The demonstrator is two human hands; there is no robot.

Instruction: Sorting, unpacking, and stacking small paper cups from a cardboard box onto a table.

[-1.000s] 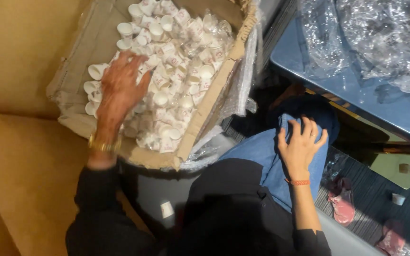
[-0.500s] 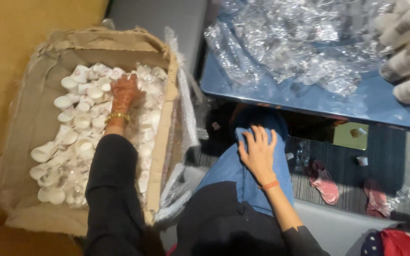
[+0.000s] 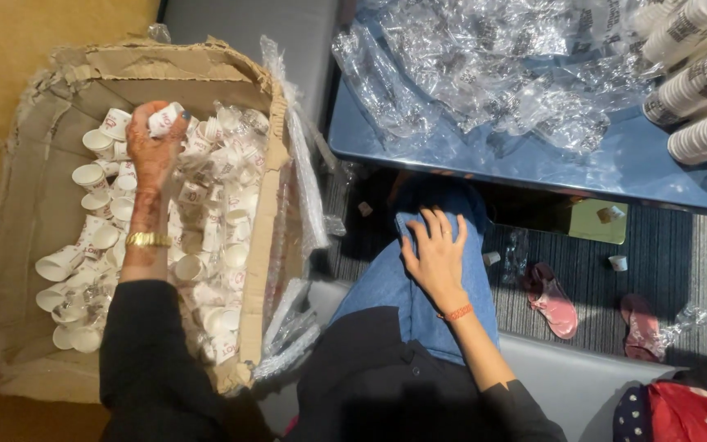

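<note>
Gripping 1 small white paper cup (image 3: 164,119) in curled left hand (image 3: 154,150), above heaped cups inside the torn cardboard box (image 3: 34,205); right hand (image 3: 435,258) spread flat on the jeans (image 3: 386,282), beside the blue desk (image 3: 615,168).

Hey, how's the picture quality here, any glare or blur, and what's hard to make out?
Head view: fairly sharp and evenly lit; bright glare speckles the crumpled plastic wrap on the blue table; under the table it is dark. The left hand, closed on a small paper cup over the cardboard box, is slightly soft; the right hand on the knee is clear.
</note>
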